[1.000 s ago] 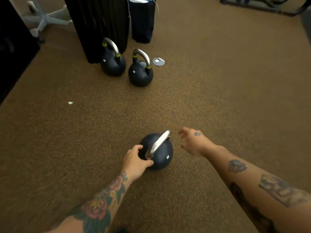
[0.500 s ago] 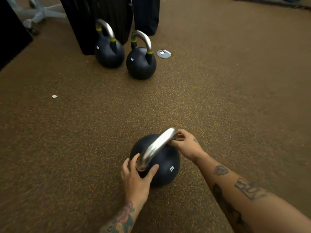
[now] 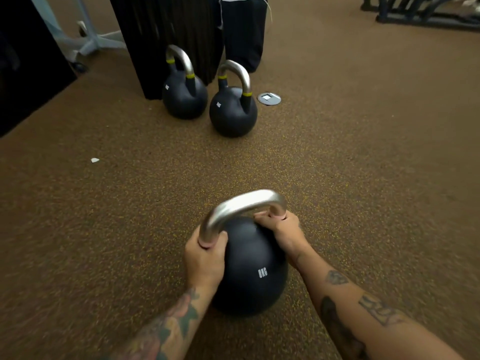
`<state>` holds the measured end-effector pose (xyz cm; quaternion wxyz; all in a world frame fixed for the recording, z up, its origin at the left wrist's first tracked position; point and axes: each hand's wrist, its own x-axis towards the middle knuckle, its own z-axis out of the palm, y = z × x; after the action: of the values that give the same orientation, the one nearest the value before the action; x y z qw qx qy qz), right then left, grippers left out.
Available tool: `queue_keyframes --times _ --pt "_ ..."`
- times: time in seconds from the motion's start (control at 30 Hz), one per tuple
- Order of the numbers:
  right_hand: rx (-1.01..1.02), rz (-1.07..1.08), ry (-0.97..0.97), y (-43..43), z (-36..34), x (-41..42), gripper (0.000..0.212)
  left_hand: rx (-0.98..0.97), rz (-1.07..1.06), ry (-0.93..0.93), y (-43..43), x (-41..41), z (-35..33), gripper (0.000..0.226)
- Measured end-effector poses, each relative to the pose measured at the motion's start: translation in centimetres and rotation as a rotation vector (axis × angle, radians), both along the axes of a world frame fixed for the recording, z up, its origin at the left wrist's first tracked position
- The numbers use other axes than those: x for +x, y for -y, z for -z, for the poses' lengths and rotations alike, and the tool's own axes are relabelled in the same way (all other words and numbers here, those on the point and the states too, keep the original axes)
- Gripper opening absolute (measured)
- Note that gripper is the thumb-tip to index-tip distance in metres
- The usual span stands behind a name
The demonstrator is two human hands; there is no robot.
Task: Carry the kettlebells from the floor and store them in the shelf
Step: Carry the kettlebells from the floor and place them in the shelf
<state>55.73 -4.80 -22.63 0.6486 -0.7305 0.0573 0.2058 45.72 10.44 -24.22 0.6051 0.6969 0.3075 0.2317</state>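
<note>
Head view: big black kettlebell (image 3: 249, 268) sits low centre of the frame on the brown speckled floor (image 3: 363, 165), white "0KG"-type print on its near side, steel handle (image 3: 239, 207) arching over the top from lower left to upper right. Left hand (image 3: 205, 255) is wrapped tight round the handle's left leg where it meets the ball, fingers curled in, thumb on the near side. Right hand (image 3: 281, 233) grips the handle's right leg the same way, knuckles against the top of the ball. Both forearms tattooed, coming in from the bottom edge, one each side of the bell. Can't tell if the bell is off the floor or still resting on it. Upper centre: two more kettlebells, well apart from the held one. Left kettlebell (image 3: 185, 100) stands right against a tall dark ribbed panel (image 3: 168, 35); right kettlebell (image 3: 233, 113) just beside it, nearly touching. Both upright w/ steel handles & yellow bands near the handle bases. Small round metal floor plate (image 3: 269, 98) just right of that pair. Small white scrap (image 3: 94, 160) on the floor at mid left. Grey wheeled stand base (image 3: 88, 42) upper left, dark wall or panel (image 3: 26, 74) along the left edge. Dark equipment frame (image 3: 428, 11) upper right corner, blurred. No shelf visible.
</note>
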Motion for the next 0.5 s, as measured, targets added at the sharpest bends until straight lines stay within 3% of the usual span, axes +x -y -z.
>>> queue_keyframes --times 0.2,0.4,0.5 --pt "0.098 0.096 -0.066 -2.9 -0.7 2.0 0.022 -0.237 0.081 -0.003 -4.5 5.5 -1.3 0.018" --pt "0.125 0.166 -0.081 -4.4 -0.9 1.7 0.023 -0.272 0.073 -0.047 -5.8 6.0 -0.6 0.030" --pt "0.002 0.225 -0.022 -4.4 -0.8 0.2 0.014 -0.252 0.017 -0.044 -5.0 4.9 -1.0 0.027"
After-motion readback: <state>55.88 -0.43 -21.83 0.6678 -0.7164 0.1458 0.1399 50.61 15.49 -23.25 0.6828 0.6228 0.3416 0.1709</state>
